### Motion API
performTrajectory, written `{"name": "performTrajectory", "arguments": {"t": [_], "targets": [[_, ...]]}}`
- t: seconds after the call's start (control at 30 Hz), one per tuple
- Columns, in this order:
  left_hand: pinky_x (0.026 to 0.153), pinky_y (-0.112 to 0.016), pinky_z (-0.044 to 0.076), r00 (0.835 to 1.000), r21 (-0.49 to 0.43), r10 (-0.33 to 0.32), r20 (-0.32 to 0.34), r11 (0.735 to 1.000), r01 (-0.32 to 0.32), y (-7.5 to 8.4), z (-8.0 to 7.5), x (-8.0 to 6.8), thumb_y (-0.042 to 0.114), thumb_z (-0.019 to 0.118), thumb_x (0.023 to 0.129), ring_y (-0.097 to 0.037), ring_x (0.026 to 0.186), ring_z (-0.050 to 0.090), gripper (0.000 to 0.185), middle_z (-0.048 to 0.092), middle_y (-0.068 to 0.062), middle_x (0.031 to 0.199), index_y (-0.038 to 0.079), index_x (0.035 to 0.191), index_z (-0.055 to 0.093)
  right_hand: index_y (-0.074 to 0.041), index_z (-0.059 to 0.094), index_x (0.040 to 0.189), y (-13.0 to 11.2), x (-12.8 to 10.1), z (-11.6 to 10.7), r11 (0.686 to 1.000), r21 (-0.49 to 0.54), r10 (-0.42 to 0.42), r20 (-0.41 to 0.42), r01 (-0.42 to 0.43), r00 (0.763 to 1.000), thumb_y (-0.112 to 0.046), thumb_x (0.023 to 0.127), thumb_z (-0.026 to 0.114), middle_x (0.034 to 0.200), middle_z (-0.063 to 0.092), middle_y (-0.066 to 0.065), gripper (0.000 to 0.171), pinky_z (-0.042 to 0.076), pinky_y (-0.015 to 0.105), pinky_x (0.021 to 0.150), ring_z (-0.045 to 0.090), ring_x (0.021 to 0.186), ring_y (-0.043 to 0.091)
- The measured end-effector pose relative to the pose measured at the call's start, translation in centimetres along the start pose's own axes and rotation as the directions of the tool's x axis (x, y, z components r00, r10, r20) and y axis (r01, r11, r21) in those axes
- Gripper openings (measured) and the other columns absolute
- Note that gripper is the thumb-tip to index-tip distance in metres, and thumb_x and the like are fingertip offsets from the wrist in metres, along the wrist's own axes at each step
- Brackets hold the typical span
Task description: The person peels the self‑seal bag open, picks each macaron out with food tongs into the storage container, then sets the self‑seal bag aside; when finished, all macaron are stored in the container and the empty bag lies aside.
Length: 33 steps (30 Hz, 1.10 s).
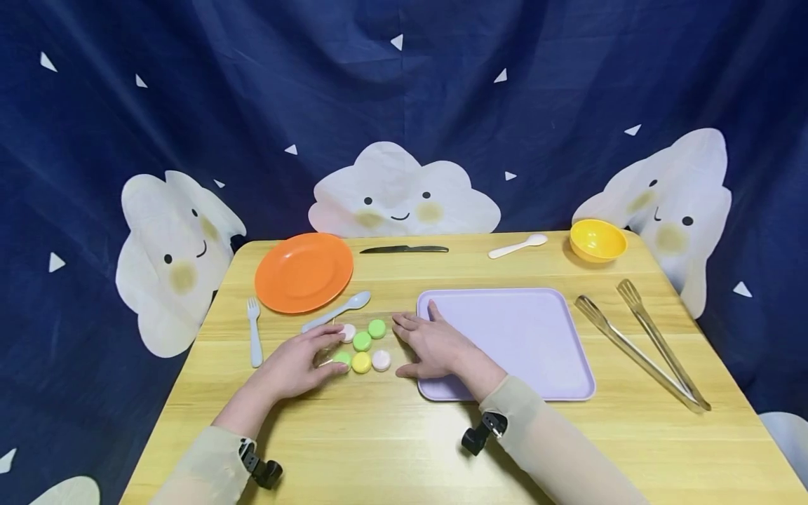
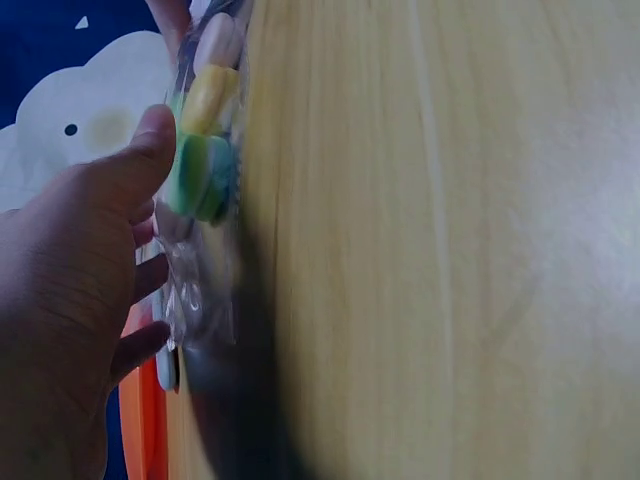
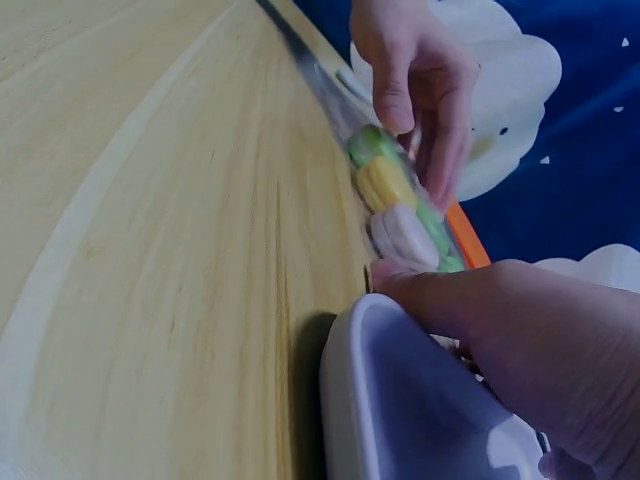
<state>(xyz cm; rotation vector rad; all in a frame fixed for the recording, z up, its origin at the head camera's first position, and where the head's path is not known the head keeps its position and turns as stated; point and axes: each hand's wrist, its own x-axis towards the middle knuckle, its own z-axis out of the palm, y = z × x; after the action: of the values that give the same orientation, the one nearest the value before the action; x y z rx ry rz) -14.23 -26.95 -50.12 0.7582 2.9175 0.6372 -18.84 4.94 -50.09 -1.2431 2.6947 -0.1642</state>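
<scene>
The left hand [image 1: 297, 365] is lying on the wooden table [image 1: 391, 435] with its fingers curling onto the near-left end of a clear plastic packet of macarons [image 1: 361, 344]; the left wrist view is showing the thumb [image 2: 150, 150] pressing against a green macaron [image 2: 200, 178] through the crinkled film, so this hand is gripping the packet. The packet is lying flat on the table between the two hands, holding six round pieces in green, yellow, pink and white. The right hand [image 1: 435, 344] is resting just on the other side of the packet, fingers straight and spread, the fingertips touching or nearly touching its right edge; whether there is contact I cannot tell. The palm of this hand is lying over the left rim of a lilac tray [image 1: 524, 337], which is extending away to the right of the grip.

Beyond the left hand's fingers a pale blue spoon [image 1: 337, 310] is lying, with an orange plate [image 1: 304, 272] further back and a small fork [image 1: 254, 330] off to that hand's left. Well apart from the grip, at the far edge, are sitting a dark knife [image 1: 404, 249], a white spoon [image 1: 519, 245] and a yellow bowl [image 1: 597, 240]. Metal tongs [image 1: 644, 347] are lying to the right of the tray
</scene>
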Motion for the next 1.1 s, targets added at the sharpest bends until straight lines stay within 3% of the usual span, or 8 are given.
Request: {"name": "performTrajectory", "arguments": {"t": [0.2,0.57,0.73,0.87,0.97,1.1], "targets": [[0.114,-0.055,0.045,0.998,0.016,0.060,-0.016,0.998,-0.060,-0.1,0.0,0.3,0.043,0.077,0.098,-0.034,0.141,0.053,0.062,0.056,-0.008,0.155,0.008,0.148,0.063,-0.003,0.042,0.160,-0.1,0.0,0.0,0.999,0.028,0.014,0.024,-0.015,1.000,-0.065,0.093,0.070,0.170,0.031,0.013,0.096,0.008,0.073,0.122,0.030,0.156,0.029],[0.106,-0.051,0.053,0.991,0.050,0.117,-0.072,0.992,-0.114,0.5,0.3,0.5,0.024,0.077,0.100,-0.027,0.126,0.066,0.029,0.068,-0.006,0.138,0.011,0.126,0.079,-0.005,0.043,0.161,-0.2,0.1,0.1,0.999,0.022,0.033,0.025,-0.034,0.999,-0.067,0.092,0.071,0.169,0.033,0.011,0.097,0.011,0.072,0.122,0.030,0.156,0.027],[0.086,-0.048,0.063,0.974,0.196,0.183,-0.132,0.968,-0.155,1.2,0.4,0.5,0.021,0.076,0.100,-0.024,0.103,0.076,0.021,0.078,-0.004,0.116,0.010,0.118,0.080,-0.006,0.043,0.161,-0.2,0.1,0.2,0.999,0.012,0.037,0.026,-0.037,0.999,-0.068,0.091,0.072,0.170,0.032,0.009,0.097,0.011,0.071,0.123,0.030,0.156,0.026],[0.068,-0.045,0.062,0.962,0.259,0.211,-0.173,0.952,-0.162,1.6,0.6,0.3,0.019,0.075,0.100,-0.020,0.080,0.075,0.011,0.078,0.001,0.096,0.013,0.110,0.076,-0.007,0.044,0.160,-0.2,0.1,0.2,0.999,0.009,0.038,0.032,-0.038,0.999,-0.068,0.091,0.072,0.170,0.032,0.009,0.096,0.011,0.071,0.123,0.030,0.156,0.026],[0.067,-0.044,0.061,0.957,0.256,0.216,-0.195,0.953,-0.163,1.7,0.5,0.2,0.016,0.077,0.099,-0.018,0.078,0.074,0.009,0.077,0.003,0.092,0.014,0.107,0.074,-0.007,0.045,0.160,-0.2,0.1,0.2,0.999,0.011,0.039,0.032,-0.039,0.999,-0.068,0.091,0.071,0.170,0.033,0.009,0.096,0.011,0.070,0.123,0.030,0.156,0.027],[0.074,-0.043,0.063,0.952,0.233,0.215,-0.216,0.959,-0.163,2.0,0.2,0.1,0.013,0.081,0.096,-0.019,0.086,0.076,0.013,0.079,0.001,0.098,0.013,0.108,0.076,-0.007,0.043,0.161,-0.1,0.1,0.4,0.999,0.016,0.041,0.030,-0.041,0.999,-0.068,0.092,0.071,0.170,0.032,0.009,0.096,0.011,0.070,0.123,0.030,0.156,0.026]]}}
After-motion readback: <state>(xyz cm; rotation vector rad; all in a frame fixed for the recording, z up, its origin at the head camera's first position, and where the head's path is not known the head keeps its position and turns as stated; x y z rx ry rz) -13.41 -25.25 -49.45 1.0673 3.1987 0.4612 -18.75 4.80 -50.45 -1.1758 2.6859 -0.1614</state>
